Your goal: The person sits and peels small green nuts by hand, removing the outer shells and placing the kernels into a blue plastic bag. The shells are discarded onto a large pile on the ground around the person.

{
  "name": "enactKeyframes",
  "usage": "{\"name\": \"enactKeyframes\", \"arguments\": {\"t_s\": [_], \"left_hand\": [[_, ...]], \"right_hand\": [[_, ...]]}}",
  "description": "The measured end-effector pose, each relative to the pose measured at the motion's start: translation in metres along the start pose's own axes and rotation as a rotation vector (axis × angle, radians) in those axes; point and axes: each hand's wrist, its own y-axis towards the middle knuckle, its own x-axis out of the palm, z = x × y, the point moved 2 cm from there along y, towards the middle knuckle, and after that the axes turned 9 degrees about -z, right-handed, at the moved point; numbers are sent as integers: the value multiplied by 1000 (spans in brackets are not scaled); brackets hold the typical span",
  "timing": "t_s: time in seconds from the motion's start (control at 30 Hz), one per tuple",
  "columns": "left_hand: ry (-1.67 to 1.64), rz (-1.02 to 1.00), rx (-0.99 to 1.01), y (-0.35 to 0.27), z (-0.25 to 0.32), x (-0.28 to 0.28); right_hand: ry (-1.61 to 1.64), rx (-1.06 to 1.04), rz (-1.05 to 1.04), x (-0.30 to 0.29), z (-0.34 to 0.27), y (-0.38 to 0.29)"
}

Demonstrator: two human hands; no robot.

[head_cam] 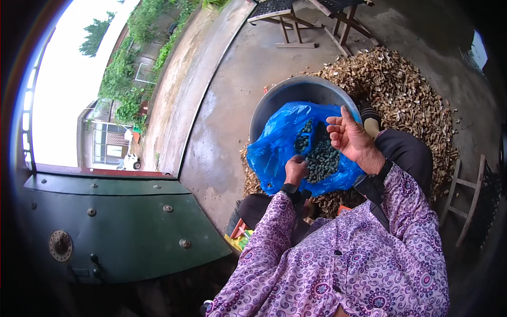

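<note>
A blue plastic bag (269, 138) lies spread open inside a wide grey basin (273, 93). Many small dark blue-green kernels (323, 156) fill the bag's mouth, with a fold of plastic lying across them. My left hand (296, 170) is at the near left side of the kernels, fingers curled; whether it grips anything is hidden. Above the right side of the bag, my right hand (353, 138) is raised with its thumb up and fingers loosely bent apart. Nothing shows in its palm.
Broken shells, apparently peanut, form a large heap (396, 87) around the basin's right side. Wooden stands (295, 31) are at the back. A wooden frame (463, 198) is at right. A green metal door (119, 226) stands at left, near a red dustpan (239, 228).
</note>
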Motion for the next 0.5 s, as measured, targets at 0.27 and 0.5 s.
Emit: {"name": "enactKeyframes", "arguments": {"t_s": [0.27,0.5], "left_hand": [[871,-42,0,32,-8,20],[738,36,183,38,-29,13]], "right_hand": [[-123,10,-49,16,-9,-11],[-181,30,-8,9,-5,-7]]}}
